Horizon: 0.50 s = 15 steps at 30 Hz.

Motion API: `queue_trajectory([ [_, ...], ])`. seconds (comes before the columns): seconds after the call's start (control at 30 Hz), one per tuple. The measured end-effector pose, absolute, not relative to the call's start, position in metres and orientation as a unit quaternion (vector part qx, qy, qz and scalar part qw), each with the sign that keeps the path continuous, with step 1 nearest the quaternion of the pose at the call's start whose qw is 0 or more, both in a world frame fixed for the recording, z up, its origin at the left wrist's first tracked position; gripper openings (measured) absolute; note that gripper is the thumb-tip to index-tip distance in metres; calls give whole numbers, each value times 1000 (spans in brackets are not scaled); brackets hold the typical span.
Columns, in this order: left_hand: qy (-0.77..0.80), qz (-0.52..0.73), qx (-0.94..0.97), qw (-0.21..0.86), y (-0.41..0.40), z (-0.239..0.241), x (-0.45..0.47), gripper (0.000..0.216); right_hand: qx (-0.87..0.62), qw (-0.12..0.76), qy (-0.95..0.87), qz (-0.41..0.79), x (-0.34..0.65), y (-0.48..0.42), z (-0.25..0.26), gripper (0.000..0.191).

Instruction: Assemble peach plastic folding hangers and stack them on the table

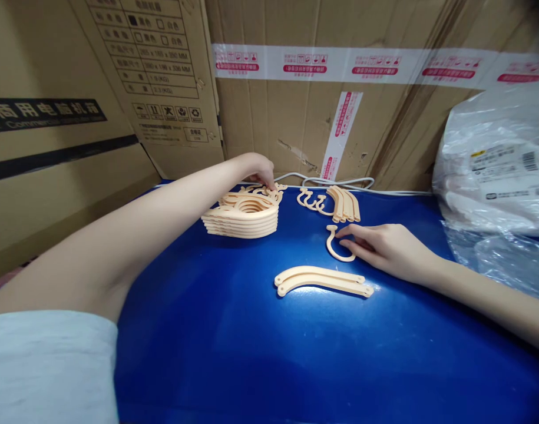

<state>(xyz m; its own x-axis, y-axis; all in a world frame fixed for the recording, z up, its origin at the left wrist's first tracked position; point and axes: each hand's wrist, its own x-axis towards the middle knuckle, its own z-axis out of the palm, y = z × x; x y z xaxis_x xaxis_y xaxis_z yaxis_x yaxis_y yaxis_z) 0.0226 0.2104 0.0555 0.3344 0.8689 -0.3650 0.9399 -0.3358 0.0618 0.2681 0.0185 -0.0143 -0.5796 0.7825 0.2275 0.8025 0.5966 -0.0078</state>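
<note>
My left hand (263,171) reaches over to the back of the blue table, its fingers bent down among cream plastic hanger hooks (280,191) behind a stack of cream hanger parts (245,224). Most of its fingers are hidden, so what they grip cannot be made out. To the right, my right hand (384,244) has its thumb and fingertips closed at the open end of a single hanger hook (331,244), which is low at the table top. Two curved hanger arms (322,280) lie side by side nearer me.
More hooks (311,203) and a small pile of curved hanger arms (346,203) lie at the back. A white cable (357,182) runs along cardboard boxes (269,118). At the right stands a clear plastic bag (494,165) with a label.
</note>
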Motion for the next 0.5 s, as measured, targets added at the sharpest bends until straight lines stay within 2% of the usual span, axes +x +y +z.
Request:
queue_trajectory([
  [0.3, 551, -137, 805, 171, 219, 59, 22, 47, -458, 100, -882, -44, 269, 19, -15, 29],
  [0.5, 519, -73, 828, 200, 209, 72, 20, 42, -458, 97, -883, -44, 269, 19, -15, 30],
])
